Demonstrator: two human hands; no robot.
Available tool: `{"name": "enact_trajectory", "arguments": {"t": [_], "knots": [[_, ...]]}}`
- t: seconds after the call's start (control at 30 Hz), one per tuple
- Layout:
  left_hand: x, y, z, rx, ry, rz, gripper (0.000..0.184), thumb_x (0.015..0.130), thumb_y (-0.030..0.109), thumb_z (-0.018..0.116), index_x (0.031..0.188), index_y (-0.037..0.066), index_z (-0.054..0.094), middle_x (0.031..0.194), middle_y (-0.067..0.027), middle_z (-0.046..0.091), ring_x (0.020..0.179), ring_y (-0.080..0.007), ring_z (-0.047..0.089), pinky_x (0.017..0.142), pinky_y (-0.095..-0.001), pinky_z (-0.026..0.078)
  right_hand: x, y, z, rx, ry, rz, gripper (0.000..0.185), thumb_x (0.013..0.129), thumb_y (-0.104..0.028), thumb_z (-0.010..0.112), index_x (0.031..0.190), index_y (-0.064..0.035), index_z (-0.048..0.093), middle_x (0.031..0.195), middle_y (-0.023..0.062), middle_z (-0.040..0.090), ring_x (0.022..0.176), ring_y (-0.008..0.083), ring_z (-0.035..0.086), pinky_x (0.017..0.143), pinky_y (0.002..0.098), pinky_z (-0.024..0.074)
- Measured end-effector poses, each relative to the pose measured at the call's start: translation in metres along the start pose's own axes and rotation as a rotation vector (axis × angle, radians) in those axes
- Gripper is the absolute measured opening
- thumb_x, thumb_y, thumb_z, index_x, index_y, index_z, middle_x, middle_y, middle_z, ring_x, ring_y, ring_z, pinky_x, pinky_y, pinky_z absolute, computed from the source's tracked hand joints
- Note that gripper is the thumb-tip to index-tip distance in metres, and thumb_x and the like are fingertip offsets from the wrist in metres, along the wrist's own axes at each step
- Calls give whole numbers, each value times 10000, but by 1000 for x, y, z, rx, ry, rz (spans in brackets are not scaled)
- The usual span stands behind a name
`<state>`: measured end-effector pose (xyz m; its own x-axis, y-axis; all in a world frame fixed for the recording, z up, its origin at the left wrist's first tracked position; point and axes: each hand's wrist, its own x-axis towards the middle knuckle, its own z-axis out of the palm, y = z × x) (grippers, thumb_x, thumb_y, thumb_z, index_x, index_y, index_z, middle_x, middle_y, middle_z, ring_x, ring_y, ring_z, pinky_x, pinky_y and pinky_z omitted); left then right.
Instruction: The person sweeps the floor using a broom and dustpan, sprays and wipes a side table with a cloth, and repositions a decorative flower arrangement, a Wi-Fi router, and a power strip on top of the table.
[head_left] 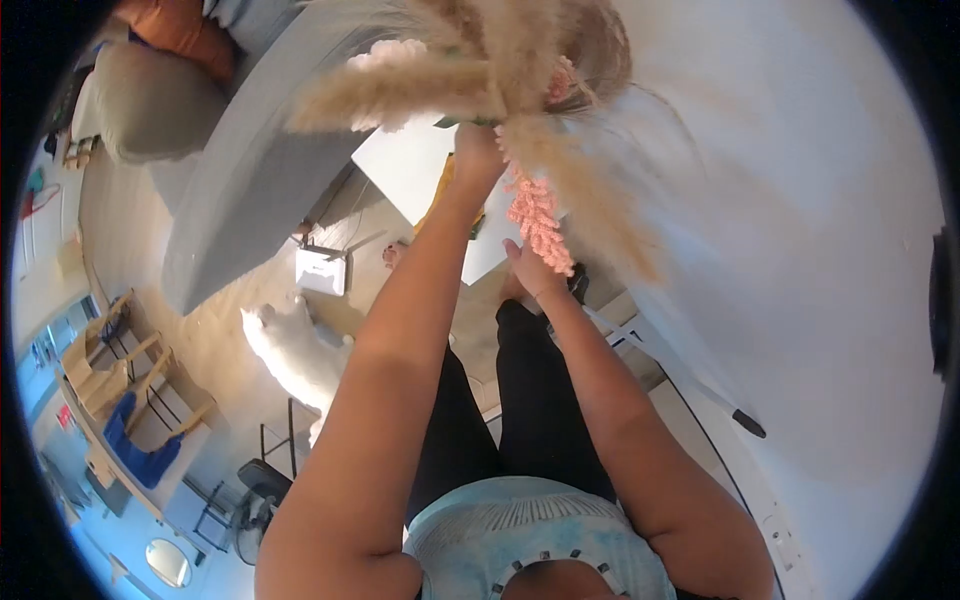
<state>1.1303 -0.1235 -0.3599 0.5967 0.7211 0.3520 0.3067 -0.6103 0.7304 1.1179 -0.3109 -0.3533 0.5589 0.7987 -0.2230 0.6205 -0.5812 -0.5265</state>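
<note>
My left hand (478, 155) is reached forward and closed round the base of a bunch of dried pampas grass (525, 75). The bunch also has pale pink blossoms (392, 58) and a hanging coral-pink flower strand (538, 222). Its stems are mostly hidden by my fist. Lower and to the right, my right hand (532, 270) is beside the tip of the strand, with the thumb held apart; the strand partly covers its fingers. Under the bunch is a white tabletop (400, 165) with a yellow item (436, 200) on it, largely behind my left forearm.
A grey sofa (260, 150) with cushions is at the left. A white cat (292, 345) is on the wooden floor near a white box-like device (321, 270). The pale wall (800, 250) rises at the right, near a black-tipped white bar (700, 385). Chairs stand far left.
</note>
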Motion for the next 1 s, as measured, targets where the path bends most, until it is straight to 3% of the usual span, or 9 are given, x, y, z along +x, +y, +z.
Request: {"name": "enact_trajectory", "arguments": {"t": [0.1, 0.17, 0.27, 0.37, 0.47, 0.6, 0.77, 0.83, 1.0], "knots": [[-10, 2, 2, -232, -124, -236, 164, 654, 140, 596, 668, -18, 555, 547, -163, 523, 542, -343, 539, 504, -418, 423, -1, 4, -3, 9, 12, -56, 613, 720, -137, 590, 1268, -92, 320, 1300, 144, 289, 1202, 323, 277, 985, 395, 264], [-2, 24, -9, -318, -138, -347, 233, 643, 133, 621, 818, -9, 560, 750, -189, 565, 729, -334, 563, 628, -415, 446, -1, 1, -5, 30, 32, -105, 603, 703, -124, 605, 1249, -77, 351, 1285, 162, 308, 1192, 335, 287, 986, 390, 262], [-17, 44, -30, -193, 209, -230, 354, 632, 94, 635, 958, 9, 528, 1005, -195, 514, 944, -325, 500, 783, -387, 420, -8, -14, -11, 116, -108, -18, 576, 668, -45, 611, 1206, -60, 404, 1257, 159, 336, 1161, 333, 325, 968, 390, 283], [-48, 29, -60, -311, 187, -310, 438, 622, 51, 642, 1034, 33, 494, 1119, -169, 445, 1062, -326, 416, 887, -361, 356, -15, -17, 3, -38, 5, -292, 389, 698, -83, 593, 1077, -52, 511, 1142, 128, 432, 1057, 313, 415, 891, 378, 360], [-94, -1, -103, -271, 341, -387, 392, 648, 40, 622, 1021, 38, 502, 1052, -155, 476, 1030, -313, 437, 875, -354, 362, -24, -50, 12, -57, -145, -371, 337, 702, -88, 589, 1033, -52, 533, 1089, 120, 462, 1004, 316, 443, 859, 381, 382], [-176, -74, -163, -155, 528, -816, 328, 694, 26, 567, 1015, 56, 510, 997, -121, 492, 940, -265, 475, 838, -350, 375, -20, -86, 64, -12, -301, -530, 300, 702, -82, 584, 998, -58, 550, 1064, 119, 472, 980, 308, 455, 856, 369, 383], [-303, -202, -212, -73, 918, -1215, 318, 711, 64, 584, 1018, 15, 519, 988, -127, 504, 902, -227, 499, 810, -331, 391, 12, -150, 159, 133, -755, -222, 221, 774, -157, 535, 966, -54, 571, 965, 118, 553, 888, 262, 544, 801, 341, 423], [-339, -245, -233, -287, 1126, -1460, 339, 709, 91, 600, 1014, -34, 519, 986, -139, 531, 885, -218, 520, 792, -321, 402, 36, -168, 212, 81, -793, -265, 226, 787, -183, 521, 971, -62, 573, 956, 120, 562, 872, 257, 556, 789, 342, 432], [-405, -338, -251, -413, 1087, -1639, 383, 699, 124, 610, 1024, -56, 516, 973, -144, 566, 889, -214, 538, 780, -302, 410, 82, -212, 347, -138, -882, -406, 252, 799, -236, 499, 988, -89, 577, 969, 130, 567, 870, 263, 563, 779, 347, 438]]}}
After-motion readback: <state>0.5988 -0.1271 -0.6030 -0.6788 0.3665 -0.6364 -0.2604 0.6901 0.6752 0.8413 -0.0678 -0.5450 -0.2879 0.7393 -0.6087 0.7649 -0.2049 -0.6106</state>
